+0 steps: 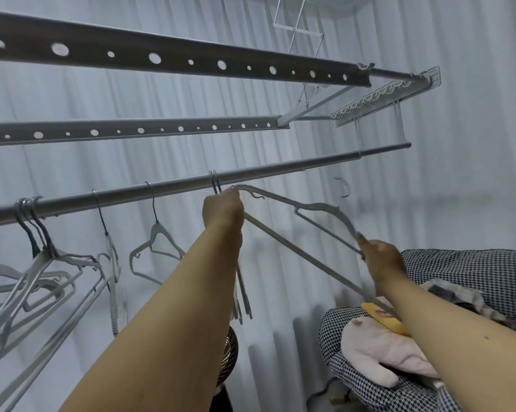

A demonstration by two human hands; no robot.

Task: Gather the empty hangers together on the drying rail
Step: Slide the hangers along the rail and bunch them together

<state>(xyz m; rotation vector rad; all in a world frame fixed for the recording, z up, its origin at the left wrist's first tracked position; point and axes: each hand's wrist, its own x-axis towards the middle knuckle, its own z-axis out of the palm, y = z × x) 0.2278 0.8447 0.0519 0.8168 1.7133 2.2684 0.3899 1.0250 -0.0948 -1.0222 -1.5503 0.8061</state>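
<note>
A round silver drying rail [280, 171] slopes up to the right. My left hand [224, 212] is shut on a pair of grey hangers just under their hooks [214, 182], which sit on the rail. One of these hangers is swung out sideways to the right. My right hand [381, 260] grips the end of another grey hanger [325, 208], tilted in the air with its hook off the rail. Further left hang a single hanger [157, 236], a thin one [110, 257] and a bunched cluster of empty hangers [42, 257].
Two flat perforated rails [161, 59] run above the round one, with a wire rack [378, 98] at the far right end. White curtains fill the background. A houndstooth garment [473, 272] and pink cloth [378, 346] lie over my right arm. A fan [231, 352] stands below.
</note>
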